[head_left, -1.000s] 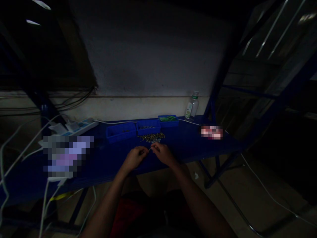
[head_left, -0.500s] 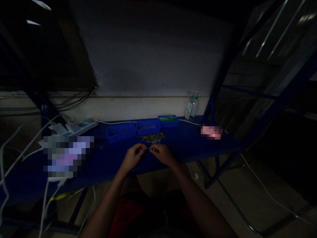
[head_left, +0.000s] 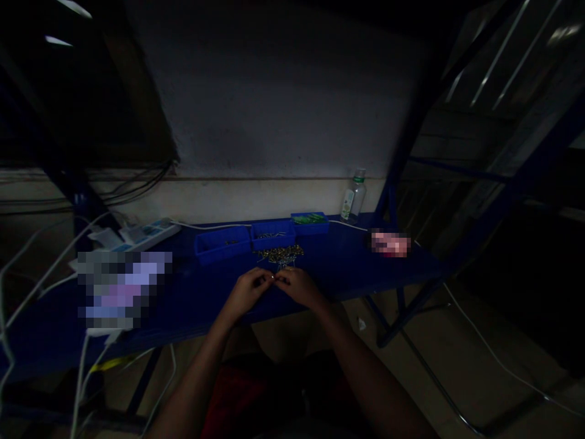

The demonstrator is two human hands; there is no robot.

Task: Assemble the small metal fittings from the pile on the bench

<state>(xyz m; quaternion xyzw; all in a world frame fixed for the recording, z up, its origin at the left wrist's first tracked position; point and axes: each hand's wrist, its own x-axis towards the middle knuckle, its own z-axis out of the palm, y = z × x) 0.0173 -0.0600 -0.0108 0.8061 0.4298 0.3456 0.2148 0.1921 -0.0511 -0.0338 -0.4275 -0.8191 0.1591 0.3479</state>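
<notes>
Blue tabletop (head_left: pixel 347 262) stretched before us, and we had both bare hands together over its near edge, around the middle. Our left hand (head_left: pixel 249 289) had thumb and forefinger closed to a pinch, and our right hand (head_left: pixel 297 285) met it with its own fingertips drawn together; between them we held a small shiny piece (head_left: pixel 273 277), mostly hidden by the fingers. How the remaining fingers were curled we could not tell in the dim light. Just beyond our hands lay a loose heap of small brassy pieces (head_left: pixel 280 252), with thin silvery pieces (head_left: pixel 286 266) at its near side. On the far side of the heap we had three blue bins in a row: the left bin (head_left: pixel 222 245) with a few little pieces in it, the middle bin (head_left: pixel 273 235) with slender metallic ones, and the right bin (head_left: pixel 311 227) with green items (head_left: pixel 309 218). Farther right, a clear bottle (head_left: pixel 354 200) stood upright near the wall (head_left: pixel 274 198). At the far left lay a white power strip (head_left: pixel 153 234), plugs in it.
</notes>
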